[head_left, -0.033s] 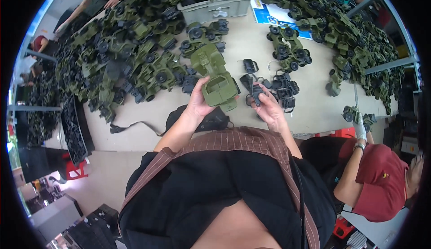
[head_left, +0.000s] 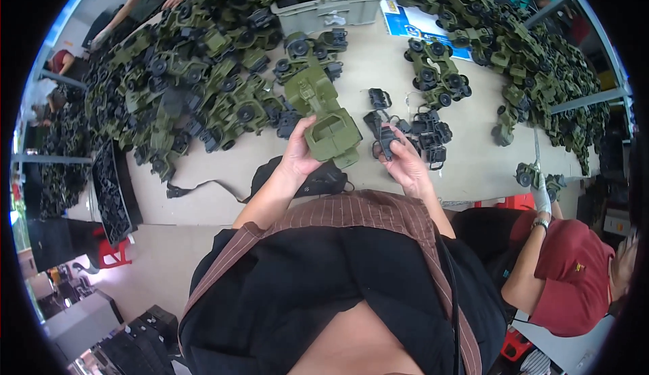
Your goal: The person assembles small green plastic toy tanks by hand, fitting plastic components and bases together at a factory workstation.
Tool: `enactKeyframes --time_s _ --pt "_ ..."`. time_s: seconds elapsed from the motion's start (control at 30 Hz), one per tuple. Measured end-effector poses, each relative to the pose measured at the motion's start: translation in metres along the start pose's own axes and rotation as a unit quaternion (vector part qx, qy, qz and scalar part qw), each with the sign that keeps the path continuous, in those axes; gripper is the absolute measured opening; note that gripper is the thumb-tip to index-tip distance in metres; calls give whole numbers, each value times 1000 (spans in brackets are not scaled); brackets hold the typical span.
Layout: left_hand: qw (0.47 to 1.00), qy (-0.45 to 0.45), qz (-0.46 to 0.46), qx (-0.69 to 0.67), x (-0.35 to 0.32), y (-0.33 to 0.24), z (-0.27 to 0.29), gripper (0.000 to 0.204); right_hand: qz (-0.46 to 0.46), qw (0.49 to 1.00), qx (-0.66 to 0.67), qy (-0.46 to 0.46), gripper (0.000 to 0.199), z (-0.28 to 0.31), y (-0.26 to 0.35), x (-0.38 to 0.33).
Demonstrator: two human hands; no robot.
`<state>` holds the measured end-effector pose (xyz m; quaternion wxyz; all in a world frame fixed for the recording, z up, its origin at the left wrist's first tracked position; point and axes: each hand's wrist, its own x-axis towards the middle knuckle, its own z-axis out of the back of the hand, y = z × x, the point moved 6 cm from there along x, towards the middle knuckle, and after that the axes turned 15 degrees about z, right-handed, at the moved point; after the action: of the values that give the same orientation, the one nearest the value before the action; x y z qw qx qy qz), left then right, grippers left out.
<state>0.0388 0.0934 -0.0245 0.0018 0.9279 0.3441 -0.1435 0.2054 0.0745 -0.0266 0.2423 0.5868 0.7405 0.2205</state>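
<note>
My left hand point(head_left: 299, 151) is closed around the near left side of an olive-green toy vehicle body point(head_left: 330, 140). Its open box-like compartment faces up, and the cab end points away from me. A small black plastic part point(head_left: 387, 137) is pinched between the thumb and fingers of my right hand point(head_left: 408, 165), just right of the body and apart from it. More black frame-shaped parts point(head_left: 427, 130) lie on the table beyond and beside that hand. A single one point(head_left: 379, 98) sits slightly farther off.
Green toy vehicles point(head_left: 196, 71) are heaped at the left, with another heap point(head_left: 534, 71) at the right. A grey bin point(head_left: 331, 13) stands at the back beside a blue-and-white sheet point(head_left: 419, 23). A black bag point(head_left: 304, 178) with a strap lies near my left forearm. A co-worker point(head_left: 568, 273) sits at right.
The green body has tilted slightly in my left hand, so less of its compartment's inside shows. Both hands stay almost in place.
</note>
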Motion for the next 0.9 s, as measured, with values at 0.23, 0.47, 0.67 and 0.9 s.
enactKeyframes --time_s 0.23,0.47,0.67,0.9 --pt "962 -70 -127 233 -56 -14 -16 46 31 989 -105 97 64 -60 -19 -9" --pt "938 -111 -196 264 -75 -23 -6 41 151 935 -300 117 58 -73 -23 -14" --pt "913 -145 -262 278 -74 -24 -9 31 322 639 -656 239 57 -113 -12 -30" --pt "897 -142 -298 296 -70 -30 -7 35 336 607 -687 215 64 -113 -16 -28"
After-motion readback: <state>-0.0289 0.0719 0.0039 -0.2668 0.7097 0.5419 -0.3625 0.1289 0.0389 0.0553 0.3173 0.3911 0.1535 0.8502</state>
